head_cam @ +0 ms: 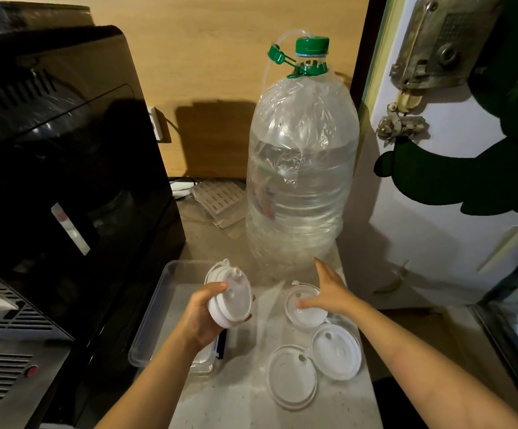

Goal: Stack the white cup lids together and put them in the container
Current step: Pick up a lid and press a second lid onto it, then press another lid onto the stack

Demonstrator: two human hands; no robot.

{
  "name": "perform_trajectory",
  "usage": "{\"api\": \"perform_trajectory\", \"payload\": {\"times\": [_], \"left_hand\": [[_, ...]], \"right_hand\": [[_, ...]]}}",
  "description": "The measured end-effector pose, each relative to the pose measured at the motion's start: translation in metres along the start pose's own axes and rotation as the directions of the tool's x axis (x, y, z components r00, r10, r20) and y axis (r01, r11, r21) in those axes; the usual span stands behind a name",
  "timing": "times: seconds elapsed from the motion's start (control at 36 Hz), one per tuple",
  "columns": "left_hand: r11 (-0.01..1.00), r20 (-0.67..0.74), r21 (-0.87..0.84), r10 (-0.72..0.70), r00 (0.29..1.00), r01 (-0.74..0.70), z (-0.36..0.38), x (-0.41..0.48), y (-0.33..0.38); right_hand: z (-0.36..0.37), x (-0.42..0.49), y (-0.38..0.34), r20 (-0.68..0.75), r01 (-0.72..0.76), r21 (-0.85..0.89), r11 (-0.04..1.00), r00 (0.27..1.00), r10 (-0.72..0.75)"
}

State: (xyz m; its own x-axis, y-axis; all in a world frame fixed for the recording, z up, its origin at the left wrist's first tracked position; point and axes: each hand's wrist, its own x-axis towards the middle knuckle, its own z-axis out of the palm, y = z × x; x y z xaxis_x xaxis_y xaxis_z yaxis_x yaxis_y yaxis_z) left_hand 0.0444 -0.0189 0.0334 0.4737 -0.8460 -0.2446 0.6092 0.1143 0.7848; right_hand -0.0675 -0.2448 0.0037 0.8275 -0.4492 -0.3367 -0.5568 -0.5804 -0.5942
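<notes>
My left hand [200, 317] grips a small stack of white cup lids [230, 297], tilted, above the clear plastic container [155, 308] at the left of the counter. My right hand [329, 292] is spread open, fingertips over a loose white lid [305, 314] lying on the counter. Two more loose lids lie nearer to me: one [336, 351] at the right and one [291, 376] in front of it, both flat on the counter.
A large water bottle [301, 168] with a green cap stands just behind the lids. A black machine [66, 150] fills the left side. A white door [452, 181] with a lock borders the right. The counter edge [372, 382] drops off at the right.
</notes>
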Motion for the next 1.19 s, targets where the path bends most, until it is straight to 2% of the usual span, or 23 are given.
{"api": "perform_trajectory", "payload": {"times": [0.19, 0.33, 0.78, 1.03, 1.19], "left_hand": [[1.000, -0.018, 0.031, -0.004, 1.000, 0.004, -0.002, -0.002, 0.000], [0.999, -0.044, 0.045, -0.010, 0.999, 0.012, -0.004, -0.002, 0.000], [0.996, -0.072, 0.079, -0.040, 0.997, 0.046, -0.006, -0.002, -0.002], [0.995, -0.082, 0.092, -0.039, 0.996, 0.047, -0.012, -0.002, -0.002], [0.997, -0.079, 0.073, -0.028, 0.997, 0.034, -0.013, 0.000, -0.003]], "right_hand": [[0.022, 0.001, 0.005, 0.049, -0.106, -0.146, 0.984, 0.992, 0.114], [0.031, 0.004, -0.003, 0.016, -0.122, -0.249, 0.961, 0.991, 0.130], [0.039, 0.024, -0.026, -0.020, -0.294, -0.369, 0.882, 0.951, 0.308], [0.042, 0.026, -0.027, -0.056, -0.300, -0.308, 0.903, 0.953, 0.298], [0.031, 0.026, -0.032, -0.087, -0.248, -0.070, 0.966, 0.967, 0.241]]}}
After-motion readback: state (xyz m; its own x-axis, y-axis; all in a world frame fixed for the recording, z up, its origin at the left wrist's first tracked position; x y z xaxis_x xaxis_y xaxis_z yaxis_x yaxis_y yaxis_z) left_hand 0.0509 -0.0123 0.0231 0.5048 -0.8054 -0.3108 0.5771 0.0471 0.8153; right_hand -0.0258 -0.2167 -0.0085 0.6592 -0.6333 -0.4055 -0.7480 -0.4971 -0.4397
